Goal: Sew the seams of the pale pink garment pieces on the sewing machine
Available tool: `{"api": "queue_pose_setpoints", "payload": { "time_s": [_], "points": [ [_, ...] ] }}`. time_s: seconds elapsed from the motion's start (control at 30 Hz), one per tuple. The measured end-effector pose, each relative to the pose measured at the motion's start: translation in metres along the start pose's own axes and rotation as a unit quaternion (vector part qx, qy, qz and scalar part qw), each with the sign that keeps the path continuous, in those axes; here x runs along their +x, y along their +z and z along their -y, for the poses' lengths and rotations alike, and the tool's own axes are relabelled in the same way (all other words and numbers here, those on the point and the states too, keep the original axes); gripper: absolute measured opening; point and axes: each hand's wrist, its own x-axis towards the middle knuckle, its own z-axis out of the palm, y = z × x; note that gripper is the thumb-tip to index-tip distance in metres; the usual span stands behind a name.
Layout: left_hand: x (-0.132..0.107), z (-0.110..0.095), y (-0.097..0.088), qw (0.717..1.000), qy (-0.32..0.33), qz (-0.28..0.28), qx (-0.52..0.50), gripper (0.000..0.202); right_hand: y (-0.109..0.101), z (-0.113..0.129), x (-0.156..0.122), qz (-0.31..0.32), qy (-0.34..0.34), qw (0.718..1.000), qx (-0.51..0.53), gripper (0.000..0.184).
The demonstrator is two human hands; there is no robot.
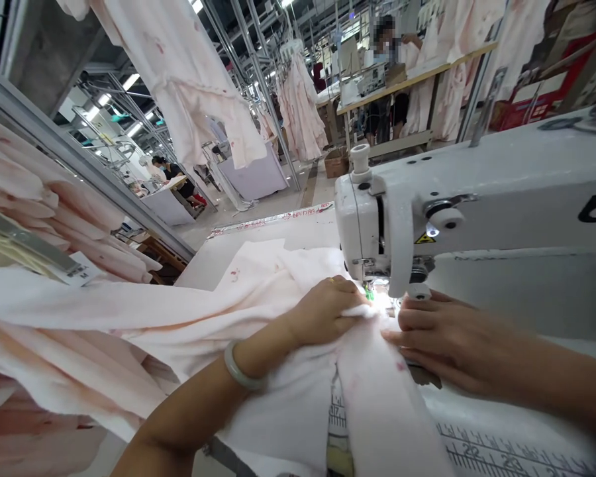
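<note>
Pale pink fabric (273, 285) with small reddish prints lies across the sewing table and under the needle area of a white sewing machine (516, 199). My left hand (328, 308), below a pale bangle (241, 368), is closed on a fold of this fabric just left of the lit presser foot (391, 306). On the other side, my right hand (437, 338) has its fingers curled at the fabric's right edge, close to the foot. Its thumb side touches the cloth; the fingertips are partly hidden behind the machine head.
More pink garments (54, 199) hang at left and overhead. A metal rail (89, 165) slants past the table's left side. Ruler markings (506, 457) run along the front edge. Co-workers sit at machines further back, one near a wood-edged table (417, 76). A cardboard box (336, 162) stands on the floor.
</note>
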Motion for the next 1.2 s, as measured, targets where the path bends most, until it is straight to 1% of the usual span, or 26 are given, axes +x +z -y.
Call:
{"api": "queue_pose_setpoints", "payload": {
  "time_s": [0.07, 0.13, 0.2, 0.3, 0.4, 0.47, 0.5, 0.6, 0.67, 0.73, 0.87, 1.0, 1.2],
  "points": [
    [0.004, -0.013, -0.005, 0.996, -0.073, -0.019, -0.051, 0.034, -0.001, 0.000, 0.001, 0.016, -0.005, 1.000, 0.011, 0.028],
    [0.007, -0.028, -0.004, 0.989, -0.125, -0.031, -0.067, 0.045, -0.001, 0.001, 0.001, 0.033, 0.004, 0.999, 0.020, 0.029],
    [0.008, -0.041, 0.000, 0.989, -0.137, -0.031, -0.045, 0.041, 0.000, 0.001, 0.001, 0.051, 0.011, 0.998, 0.023, 0.030],
    [0.004, -0.055, 0.013, 0.989, -0.139, -0.001, 0.042, 0.020, -0.001, 0.003, 0.001, 0.085, 0.025, 0.996, 0.029, 0.037],
    [-0.004, -0.060, 0.025, 0.983, -0.134, 0.025, 0.124, 0.017, -0.004, 0.004, 0.002, 0.113, 0.051, 0.990, 0.063, 0.038],
    [-0.010, -0.059, 0.032, 0.980, -0.114, 0.013, 0.160, 0.020, -0.006, 0.004, 0.002, 0.117, 0.060, 0.988, 0.081, 0.036],
    [-0.013, -0.057, 0.035, 0.980, -0.101, 0.000, 0.173, 0.023, -0.007, 0.003, 0.002, 0.108, 0.061, 0.989, 0.079, 0.036],
    [-0.019, -0.051, 0.042, 0.976, -0.065, -0.033, 0.205, 0.026, -0.005, -0.002, -0.001, 0.041, 0.057, 0.997, 0.020, 0.033],
    [-0.022, -0.046, 0.046, 0.972, -0.048, -0.034, 0.226, 0.025, -0.001, -0.005, -0.003, 0.001, 0.054, 0.998, -0.030, 0.030],
    [-0.024, -0.041, 0.049, 0.968, -0.039, -0.023, 0.247, 0.023, 0.003, -0.007, -0.004, -0.014, 0.052, 0.997, -0.059, 0.030],
    [-0.020, -0.028, 0.047, 0.963, -0.027, -0.005, 0.268, 0.023, 0.010, -0.008, -0.005, -0.001, 0.079, 0.993, -0.093, 0.040],
    [-0.009, -0.017, 0.037, 0.965, -0.027, 0.009, 0.259, 0.017, 0.012, -0.012, -0.007, 0.022, 0.113, 0.987, -0.111, 0.041],
    [0.000, -0.011, 0.027, 0.969, -0.015, 0.025, 0.246, 0.015, 0.014, -0.023, -0.013, 0.022, 0.125, 0.986, -0.106, 0.046]
  ]
}}
